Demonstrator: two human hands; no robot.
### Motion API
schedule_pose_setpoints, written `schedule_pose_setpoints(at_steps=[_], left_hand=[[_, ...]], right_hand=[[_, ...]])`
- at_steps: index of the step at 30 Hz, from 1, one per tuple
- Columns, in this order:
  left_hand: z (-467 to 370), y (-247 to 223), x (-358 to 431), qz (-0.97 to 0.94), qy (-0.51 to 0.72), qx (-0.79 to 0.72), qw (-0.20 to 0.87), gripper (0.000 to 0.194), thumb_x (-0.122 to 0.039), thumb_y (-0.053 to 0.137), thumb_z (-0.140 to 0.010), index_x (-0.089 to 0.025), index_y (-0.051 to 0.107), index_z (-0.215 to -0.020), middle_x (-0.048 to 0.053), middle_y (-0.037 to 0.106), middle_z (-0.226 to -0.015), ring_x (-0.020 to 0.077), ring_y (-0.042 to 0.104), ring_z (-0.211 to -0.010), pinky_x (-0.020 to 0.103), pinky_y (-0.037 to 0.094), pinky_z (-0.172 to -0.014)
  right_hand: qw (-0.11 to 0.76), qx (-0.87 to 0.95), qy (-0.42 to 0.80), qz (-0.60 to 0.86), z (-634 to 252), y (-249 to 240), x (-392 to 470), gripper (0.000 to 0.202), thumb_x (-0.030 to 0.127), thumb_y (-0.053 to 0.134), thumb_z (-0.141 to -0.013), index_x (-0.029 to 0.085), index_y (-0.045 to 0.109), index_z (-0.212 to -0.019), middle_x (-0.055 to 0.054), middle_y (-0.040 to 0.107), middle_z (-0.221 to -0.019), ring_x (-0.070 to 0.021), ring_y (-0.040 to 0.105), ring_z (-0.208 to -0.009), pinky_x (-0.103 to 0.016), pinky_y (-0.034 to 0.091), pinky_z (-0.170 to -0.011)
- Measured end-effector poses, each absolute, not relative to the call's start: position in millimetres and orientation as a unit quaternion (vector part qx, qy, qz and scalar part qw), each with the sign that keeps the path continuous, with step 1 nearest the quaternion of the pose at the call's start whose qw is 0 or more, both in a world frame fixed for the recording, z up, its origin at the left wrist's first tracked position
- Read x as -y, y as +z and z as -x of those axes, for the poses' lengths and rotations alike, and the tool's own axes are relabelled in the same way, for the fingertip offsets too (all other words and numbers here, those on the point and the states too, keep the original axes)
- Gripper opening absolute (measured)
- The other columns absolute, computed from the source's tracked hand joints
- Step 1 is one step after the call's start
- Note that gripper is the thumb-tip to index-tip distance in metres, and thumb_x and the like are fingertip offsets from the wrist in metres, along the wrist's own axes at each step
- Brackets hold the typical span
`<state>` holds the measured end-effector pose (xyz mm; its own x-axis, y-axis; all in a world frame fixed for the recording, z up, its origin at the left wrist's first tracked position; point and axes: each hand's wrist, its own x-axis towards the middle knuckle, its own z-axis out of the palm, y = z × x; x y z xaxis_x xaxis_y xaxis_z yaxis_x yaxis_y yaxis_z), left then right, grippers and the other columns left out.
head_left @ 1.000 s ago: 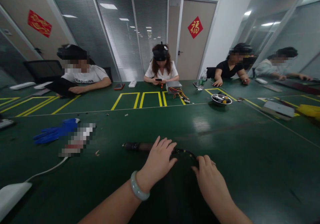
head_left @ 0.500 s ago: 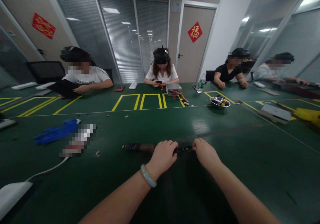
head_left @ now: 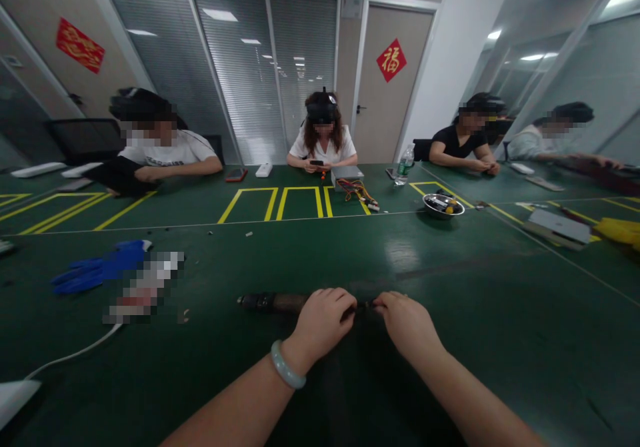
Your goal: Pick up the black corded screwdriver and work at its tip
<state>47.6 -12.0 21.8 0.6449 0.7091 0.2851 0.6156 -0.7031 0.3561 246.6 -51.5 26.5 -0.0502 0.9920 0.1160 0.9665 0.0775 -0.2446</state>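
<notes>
A dark, slim cylindrical tool that looks like an electric screwdriver [head_left: 285,303] lies across the green table, its narrow metallic tip to the left. My left hand [head_left: 327,317], with a pale bangle at the wrist, is wrapped over its right part from above. Just right of it, my right hand [head_left: 403,314] pinches a thin dark piece [head_left: 366,305] coming out of the tool's right end. Whether that piece is a cord or a hanging loop is too dark to tell. My fingers cover much of the tool's rear.
Leftward lie a blue glove [head_left: 103,267] and a blurred-out power strip-like item [head_left: 147,287] on a white cable. Further off are a metal bowl [head_left: 444,212] of small parts, a water bottle [head_left: 404,167] and a grey box with coloured wires [head_left: 347,176]. Several people sit opposite.
My right hand has come closer to the left one, so less of the thin dark piece shows between them. The left hand keeps its hold. The view has shifted slightly.
</notes>
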Motion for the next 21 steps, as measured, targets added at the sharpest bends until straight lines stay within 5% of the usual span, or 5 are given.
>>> schedule_pose_setpoints(at_steps=[12,21], left_hand=[[-49,23,9,-0.892,0.213,-0.381,0.117,0.01,-0.021,0.061,-0.086,-0.022,0.059,-0.095,0.0,0.064,-0.097,0.0183,0.058,-0.09,0.034,0.042,-0.079],[-49,23,9,-0.893,0.207,-0.385,0.111,0.008,-0.023,0.06,-0.087,-0.023,0.06,-0.095,0.0,0.064,-0.098,0.0184,0.059,-0.091,0.034,0.042,-0.08]], right_hand=[[0.219,0.817,-0.095,0.524,-272,4,21,0.032,0.012,0.043,-0.092,0.021,0.067,-0.111,-0.005,0.07,-0.097,-0.0149,0.063,-0.087,-0.026,0.045,-0.082],[0.231,0.761,0.033,0.605,-262,19,21,0.025,0.021,0.048,-0.092,0.025,0.07,-0.103,-0.002,0.07,-0.1,-0.0155,0.063,-0.09,-0.03,0.046,-0.086]])
